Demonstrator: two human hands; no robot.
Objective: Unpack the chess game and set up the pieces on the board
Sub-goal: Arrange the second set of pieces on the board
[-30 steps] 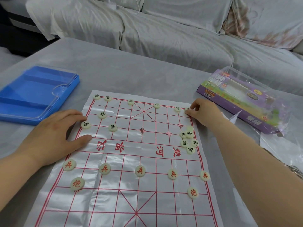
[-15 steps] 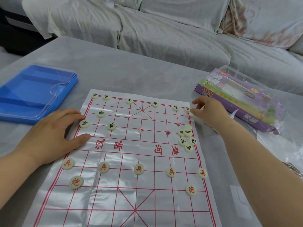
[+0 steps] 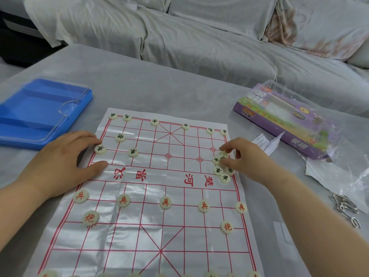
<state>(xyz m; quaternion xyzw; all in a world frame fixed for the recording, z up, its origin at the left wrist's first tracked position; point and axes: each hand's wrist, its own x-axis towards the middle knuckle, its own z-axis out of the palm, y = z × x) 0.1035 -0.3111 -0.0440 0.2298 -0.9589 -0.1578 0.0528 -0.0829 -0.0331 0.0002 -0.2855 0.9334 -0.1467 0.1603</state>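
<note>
Counter (image 3: 159,86), grey-clothed: carries everything. Board (image 3: 151,226), clear sheet with a red grid: mid-counter, the landmark here. Blue tray (image 3: 40,108): off the board's far-left corner, apart from it. Purple box (image 3: 289,124), in torn wrap: off the board's far-right corner. Left hand (image 3: 60,162): flat on the board's left edge, fingers straight and spread, pressing the sheet down. Right hand (image 3: 249,158): arched over the board's right edge just beyond the river line, fingers (image 3: 229,146) curled downward. Loose pile (image 3: 221,172) of dark-lettered discs: directly beneath those fingers, so this hand is much the nearer. Top piece (image 3: 223,156): apparently pinched between thumb and forefinger; round, with no long axis to align.
</note>
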